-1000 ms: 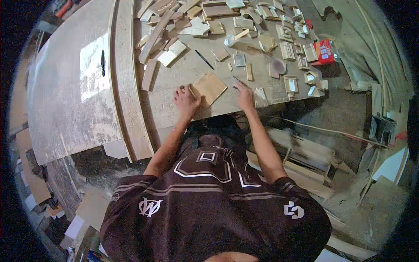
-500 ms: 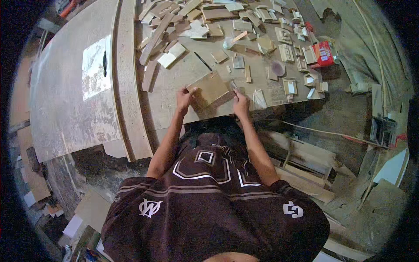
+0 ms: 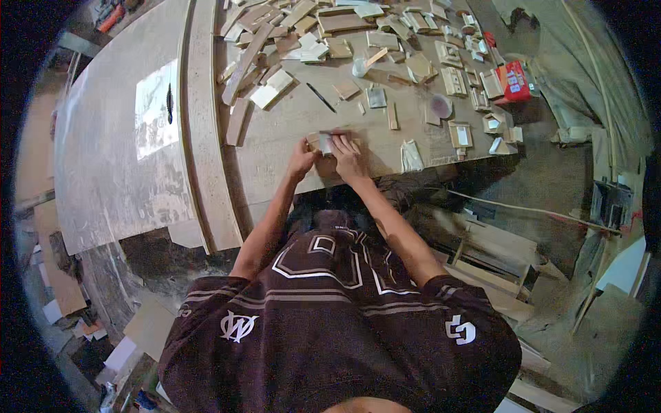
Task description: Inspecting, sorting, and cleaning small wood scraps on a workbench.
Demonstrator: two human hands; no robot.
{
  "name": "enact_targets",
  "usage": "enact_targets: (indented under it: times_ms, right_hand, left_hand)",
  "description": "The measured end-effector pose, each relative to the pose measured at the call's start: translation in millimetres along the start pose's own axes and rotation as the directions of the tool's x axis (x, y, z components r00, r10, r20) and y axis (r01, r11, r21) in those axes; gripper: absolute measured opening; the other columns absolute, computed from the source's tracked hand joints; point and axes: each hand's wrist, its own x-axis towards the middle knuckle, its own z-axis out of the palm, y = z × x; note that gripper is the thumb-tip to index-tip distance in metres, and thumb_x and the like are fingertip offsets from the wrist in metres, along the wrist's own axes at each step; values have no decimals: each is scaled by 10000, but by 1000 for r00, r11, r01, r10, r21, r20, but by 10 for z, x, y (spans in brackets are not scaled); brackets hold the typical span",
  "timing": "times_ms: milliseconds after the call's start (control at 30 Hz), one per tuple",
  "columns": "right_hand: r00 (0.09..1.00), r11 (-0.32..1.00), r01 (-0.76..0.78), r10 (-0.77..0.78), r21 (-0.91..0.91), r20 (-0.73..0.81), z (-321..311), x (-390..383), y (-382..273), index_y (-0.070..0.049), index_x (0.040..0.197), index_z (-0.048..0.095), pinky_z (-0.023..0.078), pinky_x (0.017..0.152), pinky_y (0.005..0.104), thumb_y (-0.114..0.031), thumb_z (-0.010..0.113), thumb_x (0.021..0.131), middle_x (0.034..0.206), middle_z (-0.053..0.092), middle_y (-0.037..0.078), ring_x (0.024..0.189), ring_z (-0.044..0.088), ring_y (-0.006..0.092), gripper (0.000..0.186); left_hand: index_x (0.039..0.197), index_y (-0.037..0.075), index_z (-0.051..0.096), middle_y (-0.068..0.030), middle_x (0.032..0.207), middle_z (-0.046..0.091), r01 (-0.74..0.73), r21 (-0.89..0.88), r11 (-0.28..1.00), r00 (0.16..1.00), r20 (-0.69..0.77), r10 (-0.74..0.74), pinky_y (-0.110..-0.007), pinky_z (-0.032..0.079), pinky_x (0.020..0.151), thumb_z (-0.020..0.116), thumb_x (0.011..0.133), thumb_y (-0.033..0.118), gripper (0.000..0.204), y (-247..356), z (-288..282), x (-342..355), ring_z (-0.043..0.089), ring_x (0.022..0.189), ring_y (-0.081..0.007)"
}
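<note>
Near the front edge of the workbench, my left hand (image 3: 301,159) is closed on the left end of a small flat wooden board (image 3: 313,142). A grey piece of sandpaper (image 3: 326,143) lies across the board, pressed down by the fingers of my right hand (image 3: 348,158). Both hands are close together, and they cover most of the board. Beyond them a dark pencil-like stick (image 3: 321,98) lies on the benchtop. To the right are a small grey square block (image 3: 376,97) and a narrow wood strip (image 3: 392,115).
Many wood offcuts (image 3: 303,51) are heaped at the far side of the workbench (image 3: 268,165). Small wooden assemblies (image 3: 451,81) stand along the right edge, beside a red package (image 3: 513,81). A crumpled pale bag (image 3: 411,156) lies near the front edge. Long planks (image 3: 204,124) run down the left.
My right hand has moved left, bringing the sandpaper onto the board. The board has turned and drawn closer to me, so less of its broad face shows. My left hand still holds it.
</note>
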Motion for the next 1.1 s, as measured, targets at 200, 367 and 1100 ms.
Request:
enact_targets:
  times_ms: [200,367,1100]
  right_hand:
    - [998,997,59,-61,-59,-34,333,-88,466,-13,1243,634,455,1003,462,-151,703,825,1272,622,193,1196,549,400,445]
    - [625,518,-775,711,362,321,23,-54,1009,-15,1227,638,499,892,472,-116,577,896,1139,667,215,1076,614,408,351]
    - [651,603,-703,759,377,1,-681,-496,611,15,859,674,469,614,420,-276,685,814,629,607,172,597,614,288,294]
  left_hand:
    - [1248,-30,568,-127,1024,711,29,-121,992,998,-47,-35,-340,556,797,610,872,-14,378,72,78,-9,675,895,-192]
    - [1218,-33,597,-182,1060,700,91,86,992,995,-48,-87,-364,541,795,672,857,108,395,138,88,0,667,959,-240]
    - [1372,106,512,-139,1403,494,-175,909,378,828,-71,556,-486,435,1002,583,855,78,523,684,144,93,489,1229,-403]
